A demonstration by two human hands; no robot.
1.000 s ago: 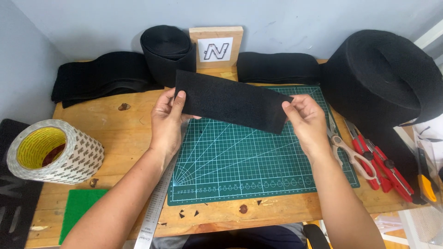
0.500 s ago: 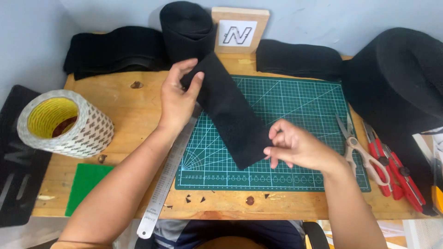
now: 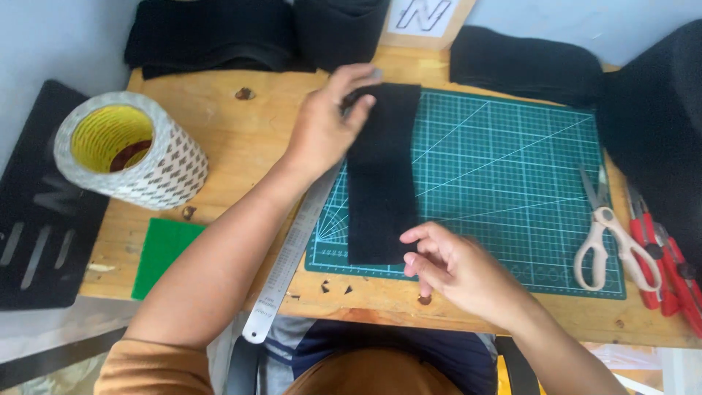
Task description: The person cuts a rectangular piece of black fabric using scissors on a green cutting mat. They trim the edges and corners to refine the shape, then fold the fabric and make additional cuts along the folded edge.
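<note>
Strip: black fabric strip point(image 3: 382, 172) lies lengthwise, near to far, on the left part of the green cutting mat point(image 3: 512, 183), its near end close to the mat's front edge.
Left hand: left hand point(image 3: 325, 124) lies on the strip's far left corner, fingers stretched flat and close together, pressing the cloth down.
Right hand: right hand point(image 3: 457, 267) sits at the strip's near right corner, fingers loosely curled, fingertips touching the cloth edge; whether they pinch it I cannot tell.
Ruler: metal ruler point(image 3: 292, 252) runs slantwise under the left forearm, along the mat's left edge.
Tape: big tape roll point(image 3: 128, 150), yellow core, patterned white outside, stands well left of the strip.
Green sheet: small green sheet point(image 3: 162, 252) lies near the table's front left.
Scissors: white-handled scissors point(image 3: 603, 230) lie on the mat's right edge; red-handled tools point(image 3: 658, 256) just beside them.
Cloth: black fabric piles point(image 3: 212, 33) line the far edge; a large black roll point(image 3: 658, 124) fills the right.
Surface: wooden table point(image 3: 227, 124), knotted, against a pale wall.
Sign: white card in a wooden frame point(image 3: 428, 18) stands at the far edge; a black panel point(image 3: 36, 212) with grey marks lies left of the table.
</note>
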